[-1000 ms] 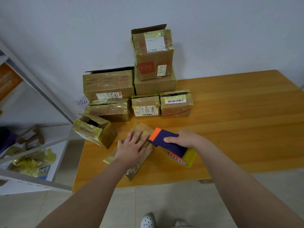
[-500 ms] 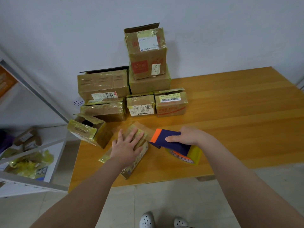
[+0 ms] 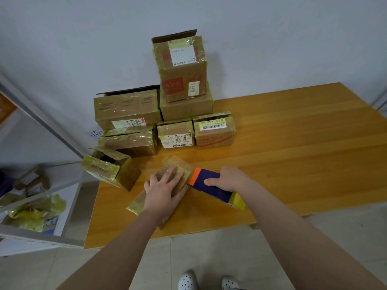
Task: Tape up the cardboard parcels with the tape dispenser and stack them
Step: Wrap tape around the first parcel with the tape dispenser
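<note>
A flat cardboard parcel [image 3: 138,203] wrapped in yellowish tape lies near the front edge of the wooden table [image 3: 293,155]. My left hand [image 3: 164,190] presses flat on its top with straight fingers. My right hand [image 3: 229,178] grips the blue and orange tape dispenser [image 3: 211,186], whose orange nose touches the parcel's right edge. The yellow tape roll [image 3: 237,201] sits at the dispenser's near end. Taped parcels are stacked against the wall, the tallest box [image 3: 181,65] on top.
A small box [image 3: 110,168] with open flaps sits at the table's left edge. Two small labelled boxes [image 3: 213,129] stand in front of the stack. A metal shelf [image 3: 31,210] with tape scraps and small boxes stands at the left. My white shoes [image 3: 188,281] show below.
The dispenser and my right hand have stayed against the parcel's right edge, and my left hand still presses the parcel. Any apparent shift comes from head movement.
</note>
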